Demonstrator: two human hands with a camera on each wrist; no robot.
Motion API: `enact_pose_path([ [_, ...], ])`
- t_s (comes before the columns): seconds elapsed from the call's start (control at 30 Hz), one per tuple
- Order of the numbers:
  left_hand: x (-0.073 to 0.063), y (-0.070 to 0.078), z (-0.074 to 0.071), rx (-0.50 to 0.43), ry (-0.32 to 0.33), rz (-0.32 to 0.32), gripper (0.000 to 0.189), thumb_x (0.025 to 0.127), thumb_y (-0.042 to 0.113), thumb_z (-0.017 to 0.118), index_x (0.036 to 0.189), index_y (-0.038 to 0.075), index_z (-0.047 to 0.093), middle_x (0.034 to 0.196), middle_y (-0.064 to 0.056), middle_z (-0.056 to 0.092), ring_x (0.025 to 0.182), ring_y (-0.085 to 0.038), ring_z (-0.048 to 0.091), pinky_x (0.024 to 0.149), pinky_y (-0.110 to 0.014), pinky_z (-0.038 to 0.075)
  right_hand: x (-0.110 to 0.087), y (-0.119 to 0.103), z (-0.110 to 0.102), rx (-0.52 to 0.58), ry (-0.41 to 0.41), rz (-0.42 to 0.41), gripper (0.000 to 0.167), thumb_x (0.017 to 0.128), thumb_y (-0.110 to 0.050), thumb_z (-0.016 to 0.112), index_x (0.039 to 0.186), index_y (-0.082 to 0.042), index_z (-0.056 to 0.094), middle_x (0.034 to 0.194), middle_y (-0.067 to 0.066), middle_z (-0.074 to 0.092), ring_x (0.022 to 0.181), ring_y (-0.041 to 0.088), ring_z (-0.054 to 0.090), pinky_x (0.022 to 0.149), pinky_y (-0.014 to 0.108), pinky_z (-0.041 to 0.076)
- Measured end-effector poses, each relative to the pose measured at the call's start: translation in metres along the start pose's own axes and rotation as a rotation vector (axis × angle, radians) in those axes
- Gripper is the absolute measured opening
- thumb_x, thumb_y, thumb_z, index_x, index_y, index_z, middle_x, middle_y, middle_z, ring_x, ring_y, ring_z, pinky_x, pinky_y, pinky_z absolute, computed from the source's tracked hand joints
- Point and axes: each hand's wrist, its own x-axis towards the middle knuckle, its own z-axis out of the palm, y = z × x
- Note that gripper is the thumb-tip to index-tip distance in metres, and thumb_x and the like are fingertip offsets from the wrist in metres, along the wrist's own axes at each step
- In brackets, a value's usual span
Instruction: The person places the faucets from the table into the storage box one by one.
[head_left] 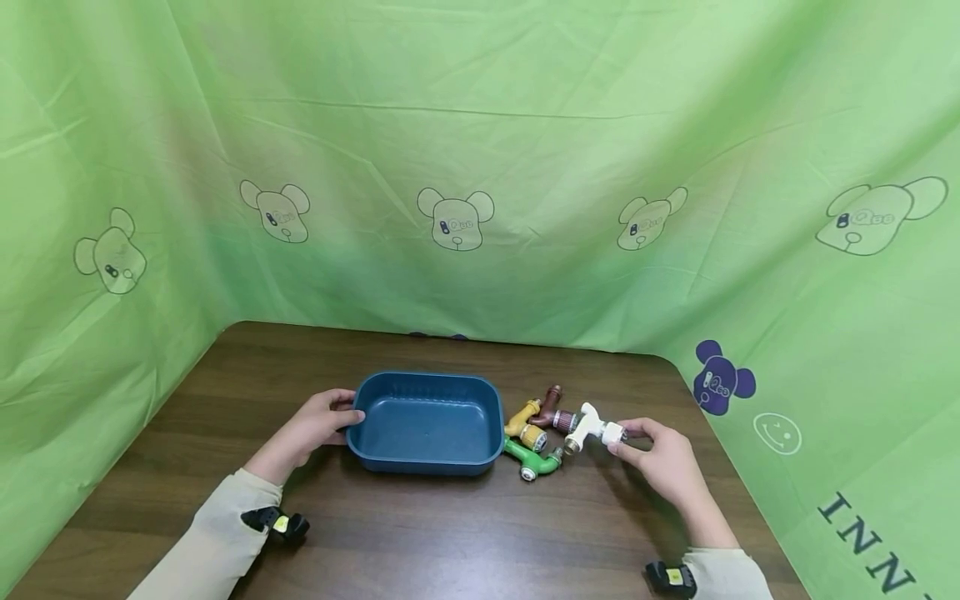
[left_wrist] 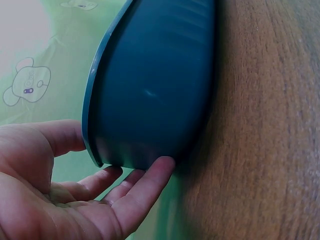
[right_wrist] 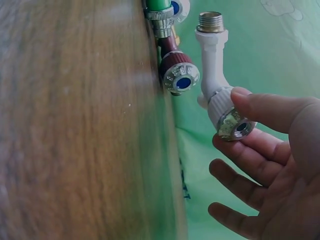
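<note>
A blue plastic basin stands on the table. My left hand grips its left end, the thumb over the rim and the fingers against the outer wall; the left wrist view shows those fingers on the basin wall. Between thumb and fingertips, my right hand pinches a white faucet by its knob. In the right wrist view this faucet is held off the table, its threaded brass end upward. Just left of it lie a yellow faucet, a dark red faucet and a green faucet.
The brown wooden table has a green cloth with bear-head prints hanging behind it and along both sides. The three lying faucets are bunched close against the basin's right end.
</note>
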Motion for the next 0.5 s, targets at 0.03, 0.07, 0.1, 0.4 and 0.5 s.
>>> enact_pose_path([
  [0.03,-0.0001,-0.0001,0.0001,0.001,0.000,-0.001,0.054,0.101,0.013,0.063,0.146,-0.009,0.043,0.139,-0.028,0.055,0.110,-0.033,0.068,0.086,-0.048,0.061,-0.0003,-0.0004,-0.0003,0.011,0.002,0.000,0.040,0.086,-0.035,0.084,0.115,-0.009,0.073,0.111,0.011,0.076,0.109,0.037,0.069,0.093,0.055,0.052],
  [0.07,-0.0002,0.0000,0.0002,-0.001,0.000,-0.003,0.054,0.101,0.013,0.063,0.146,-0.009,0.043,0.139,-0.028,0.055,0.110,-0.033,0.068,0.086,-0.048,0.061,-0.0003,-0.0008,-0.0006,0.021,0.005,0.001,0.041,0.086,-0.035,0.083,0.115,-0.009,0.073,0.112,0.011,0.076,0.110,0.038,0.068,0.094,0.056,0.052],
  [0.1,-0.0003,0.0000,0.0003,0.000,0.001,-0.004,0.054,0.101,0.013,0.063,0.146,-0.009,0.043,0.139,-0.028,0.055,0.110,-0.033,0.068,0.086,-0.048,0.061,-0.0004,-0.0014,-0.0009,0.031,0.006,0.002,0.041,0.086,-0.036,0.083,0.116,-0.009,0.073,0.112,0.012,0.076,0.111,0.038,0.068,0.095,0.057,0.051],
  [0.4,-0.0001,0.0003,0.0006,0.003,0.009,-0.012,0.055,0.102,0.014,0.063,0.147,-0.009,0.042,0.139,-0.029,0.055,0.111,-0.034,0.068,0.087,-0.048,0.061,0.0002,-0.0066,-0.0046,0.104,-0.005,0.040,0.045,0.086,-0.038,0.083,0.120,-0.010,0.072,0.115,0.010,0.075,0.114,0.034,0.067,0.096,0.044,0.051],
  [0.5,-0.0002,0.0005,0.0008,0.002,0.009,-0.015,0.055,0.102,0.014,0.063,0.147,-0.009,0.042,0.139,-0.029,0.054,0.112,-0.034,0.067,0.087,-0.048,0.061,0.0004,-0.0089,-0.0065,0.135,-0.019,0.048,0.046,0.087,-0.036,0.083,0.121,-0.009,0.072,0.115,0.010,0.075,0.111,0.032,0.068,0.092,0.032,0.050],
])
